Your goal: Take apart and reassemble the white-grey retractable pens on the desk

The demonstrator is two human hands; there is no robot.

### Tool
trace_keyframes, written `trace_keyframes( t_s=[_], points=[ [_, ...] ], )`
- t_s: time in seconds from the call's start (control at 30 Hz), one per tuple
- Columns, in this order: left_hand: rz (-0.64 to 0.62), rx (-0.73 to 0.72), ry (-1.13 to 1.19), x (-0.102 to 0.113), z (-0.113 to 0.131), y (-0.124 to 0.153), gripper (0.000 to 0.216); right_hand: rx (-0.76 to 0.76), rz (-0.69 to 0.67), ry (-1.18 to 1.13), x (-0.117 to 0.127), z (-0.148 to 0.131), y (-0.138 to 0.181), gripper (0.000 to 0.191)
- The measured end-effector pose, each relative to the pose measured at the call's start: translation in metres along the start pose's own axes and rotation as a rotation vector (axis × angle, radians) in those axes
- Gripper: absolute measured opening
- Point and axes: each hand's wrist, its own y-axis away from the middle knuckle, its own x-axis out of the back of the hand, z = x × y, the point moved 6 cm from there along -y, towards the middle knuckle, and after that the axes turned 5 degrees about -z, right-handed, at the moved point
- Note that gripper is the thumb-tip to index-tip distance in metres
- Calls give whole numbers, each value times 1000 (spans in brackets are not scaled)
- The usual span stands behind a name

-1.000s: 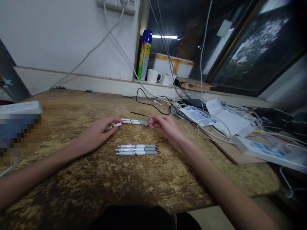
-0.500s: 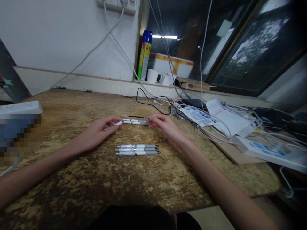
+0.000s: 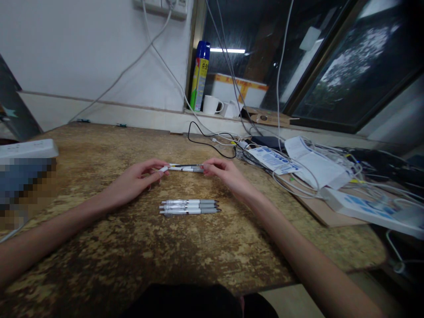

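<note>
My left hand (image 3: 144, 176) is closed on a white pen barrel (image 3: 164, 168), its open end facing right. Between the fingertips of my right hand (image 3: 220, 170) is the tip end of a thin pen refill (image 3: 187, 165), dark with a yellowish part at its left. The refill's left end meets or lies very near the barrel's mouth; whether it is inside I cannot tell. Just behind and below the refill, white and grey pens (image 3: 185, 169) lie on the table, partly hidden by my fingers. Nearer me rest three assembled white and grey pens (image 3: 190, 206), side by side, tips to the right.
The worn wooden table (image 3: 165, 256) carries a white power strip (image 3: 371, 214), papers (image 3: 311, 163) and tangled cables at right. Another white strip (image 3: 29, 148) stands at left. A spray can (image 3: 200, 77) and a white mug (image 3: 212, 105) stand on the sill.
The refill has come down and nearer to me, and its left end is now at the mouth of the barrel in my left hand. The three near pens have not moved.
</note>
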Motion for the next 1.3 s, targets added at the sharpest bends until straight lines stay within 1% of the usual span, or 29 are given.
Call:
trace_keyframes(
  t_s=[0.23,0.37,0.47,0.63,0.77,0.87,0.97,1.17,1.3],
  points=[
    [7,-8,22,0,1,0,43,4,0,50,3,1,0,13],
    [3,35,-16,0,1,1,45,8,12,67,5,3,0,15],
    [2,25,-35,0,1,0,45,6,15,45,6,5,-2,15],
    [-7,14,7,-1,-2,0,44,0,39,28,10,8,-3,16],
    [-23,21,19,-2,-2,1,44,17,32,67,10,6,-2,15],
    [-14,-47,-59,-1,4,2,42,44,31,139,7,3,-1,16],
    [-5,-118,-164,-2,11,4,41,106,18,208,0,-4,1,16],
    [-44,-144,-162,-10,17,7,34,188,-75,271,-19,-18,9,12],
    [-41,-155,-226,-11,19,8,34,207,-117,282,-25,-21,12,11]
  ],
)
